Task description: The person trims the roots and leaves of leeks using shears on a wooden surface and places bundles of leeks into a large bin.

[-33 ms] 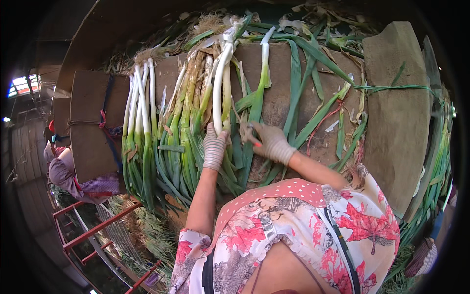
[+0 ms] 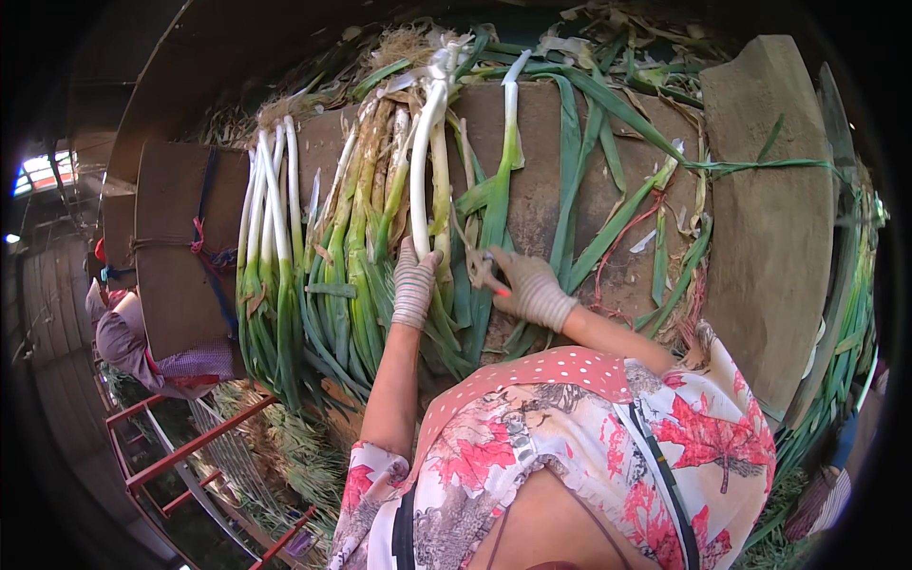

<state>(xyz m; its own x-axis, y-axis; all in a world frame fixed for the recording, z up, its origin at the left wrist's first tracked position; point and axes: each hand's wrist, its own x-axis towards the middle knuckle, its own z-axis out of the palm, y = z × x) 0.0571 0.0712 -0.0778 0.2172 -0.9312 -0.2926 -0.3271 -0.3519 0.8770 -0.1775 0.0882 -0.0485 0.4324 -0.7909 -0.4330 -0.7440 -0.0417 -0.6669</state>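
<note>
My left hand, in a pale striped glove, closes round a long green onion where its thick white stalk turns green. The root end of that onion points away from me. Just to the right, my right hand, gloved alike, has its fingers bent round a slim brownish thing with a red bit near the fingers; blur keeps me from telling its kind. Left of my left hand lie several unpeeled green onions with yellowish, brown-skinned stalks. Farther left rests a group of clean white-stalked green onions.
A single green onion and loose green leaves lie on the brown work surface. Upright boards edge it at right. Trimmings heap along the far side. Another person's sleeve shows at left, above a red metal frame.
My right hand has shifted slightly, and the brownish thing by its fingers shows more plainly. My left hand stays on the same green onion.
</note>
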